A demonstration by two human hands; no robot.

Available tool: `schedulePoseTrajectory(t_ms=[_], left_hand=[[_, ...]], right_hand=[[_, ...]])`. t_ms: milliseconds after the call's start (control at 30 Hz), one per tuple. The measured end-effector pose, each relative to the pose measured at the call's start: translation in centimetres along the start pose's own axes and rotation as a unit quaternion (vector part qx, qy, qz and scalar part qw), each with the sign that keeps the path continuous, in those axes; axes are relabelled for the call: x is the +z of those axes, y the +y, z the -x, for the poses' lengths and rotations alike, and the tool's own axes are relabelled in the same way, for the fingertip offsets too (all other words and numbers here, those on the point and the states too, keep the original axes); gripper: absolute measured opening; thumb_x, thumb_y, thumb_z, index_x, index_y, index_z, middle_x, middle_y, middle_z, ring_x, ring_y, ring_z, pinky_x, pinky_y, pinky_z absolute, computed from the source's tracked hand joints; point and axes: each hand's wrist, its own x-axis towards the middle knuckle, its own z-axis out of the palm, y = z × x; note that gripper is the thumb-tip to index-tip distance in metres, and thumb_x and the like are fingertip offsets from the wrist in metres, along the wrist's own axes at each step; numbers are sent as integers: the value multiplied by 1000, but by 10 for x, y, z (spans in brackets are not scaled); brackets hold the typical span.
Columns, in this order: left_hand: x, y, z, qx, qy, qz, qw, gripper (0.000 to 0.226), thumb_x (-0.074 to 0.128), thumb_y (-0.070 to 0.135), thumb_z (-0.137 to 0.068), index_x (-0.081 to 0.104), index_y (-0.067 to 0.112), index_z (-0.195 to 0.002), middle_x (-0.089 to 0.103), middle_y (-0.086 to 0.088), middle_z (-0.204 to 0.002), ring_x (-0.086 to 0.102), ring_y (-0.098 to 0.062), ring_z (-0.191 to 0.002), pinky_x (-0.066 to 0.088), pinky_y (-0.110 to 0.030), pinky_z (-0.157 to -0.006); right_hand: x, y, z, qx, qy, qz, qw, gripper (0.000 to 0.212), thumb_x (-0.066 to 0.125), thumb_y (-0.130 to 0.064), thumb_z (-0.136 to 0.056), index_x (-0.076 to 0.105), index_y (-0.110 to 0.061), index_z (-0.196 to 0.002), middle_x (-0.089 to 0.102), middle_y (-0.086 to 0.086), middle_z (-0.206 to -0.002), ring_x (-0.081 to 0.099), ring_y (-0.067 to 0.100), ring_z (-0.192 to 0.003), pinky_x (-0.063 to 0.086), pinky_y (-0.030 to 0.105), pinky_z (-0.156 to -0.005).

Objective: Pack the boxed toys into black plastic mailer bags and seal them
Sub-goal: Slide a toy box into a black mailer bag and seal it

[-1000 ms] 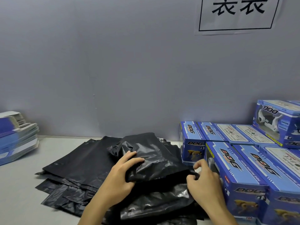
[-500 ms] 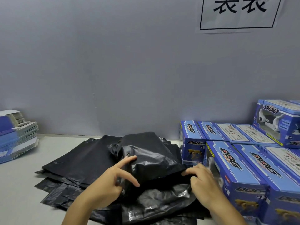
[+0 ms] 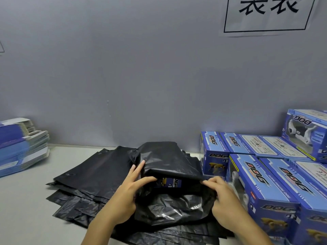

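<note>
A stack of flat blue cardboard (image 3: 21, 145) lies far left; a paper sign (image 3: 269, 15) hangs on the grey wall (image 3: 123, 68).

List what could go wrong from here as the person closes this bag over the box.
1. The mailer bag is unsealed: the boxed toy shows through its mouth, and could slide out if the bag is tipped.
2. The left hand and right hand hold thin film at the mouth; a hard pull over a box corner might tear it.
3. The bag sits on the loose spare bags, so one might get caught in the seal.
</note>
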Motion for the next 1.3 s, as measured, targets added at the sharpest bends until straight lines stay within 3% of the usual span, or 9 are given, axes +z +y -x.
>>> schedulePoseTrajectory(t_ms=[100,233,367,500,633,733,900,1100,1300], left_hand=[[-7,-1,5,12,-11,38,999,102,41,-25,-79,53,68,-119,-26,43,-149,-25,4,-145,15,-38,-123],[-16,3,6,42,3,100,994,72,59,-14,-80,75,56,-86,4,45,-152,-6,12,-145,21,-14,-110],[-23,6,4,51,109,240,963,36,74,-4,-82,79,32,-76,51,27,-142,29,9,-141,32,-32,-116],[-23,13,2,44,199,329,922,20,60,17,-93,70,33,-87,72,19,-112,60,3,-115,46,-13,-95],[-17,16,-1,8,289,312,905,26,51,21,-98,59,43,-87,64,12,-80,57,1,-70,43,-8,-65],[-10,17,-2,-1,306,319,897,12,46,34,-94,58,35,-91,64,9,-82,58,-4,-72,46,-12,-64],[-2,12,-8,-59,346,334,875,26,50,24,-102,64,13,-83,66,-9,-77,61,-18,-69,49,-28,-64],[8,11,-14,-171,344,336,860,39,59,15,-98,51,-4,-65,46,-3,-53,39,-11,-51,32,-23,-49],[12,18,-13,-256,265,313,875,41,61,22,-91,37,15,-58,32,2,-52,29,-12,-51,24,-29,-53]], right_hand=[[1,4,1,-21,25,15,999,73,44,24,-76,68,-39,-105,50,-16,-104,43,-10,-103,42,9,-79],[2,3,-2,-30,75,-30,996,59,58,24,-75,72,-34,-74,57,-6,-89,55,5,-76,41,14,-63],[-1,-4,0,-39,133,-111,984,56,66,21,-76,70,-35,-71,57,-10,-88,59,-1,-80,45,8,-59],[-1,-16,1,-82,209,-152,963,37,76,7,-79,69,-29,-75,57,-14,-110,59,-4,-99,48,5,-73],[4,-23,3,-100,212,-213,948,26,67,10,-85,63,-15,-80,60,-19,-129,56,-10,-115,47,5,-83],[9,-28,5,-99,183,-243,947,26,60,10,-91,60,-15,-84,72,-17,-99,64,-4,-96,47,6,-78],[11,-34,5,-65,190,-273,941,20,61,-4,-95,56,-11,-77,51,10,-62,42,8,-50,31,19,-47],[24,-19,-6,107,133,-312,935,26,62,-8,-91,52,-5,-68,44,-2,-52,39,12,-48,32,19,-46],[41,-18,-9,249,61,-284,924,40,68,-24,-85,40,-18,-56,37,-3,-49,38,14,-51,30,28,-54]])
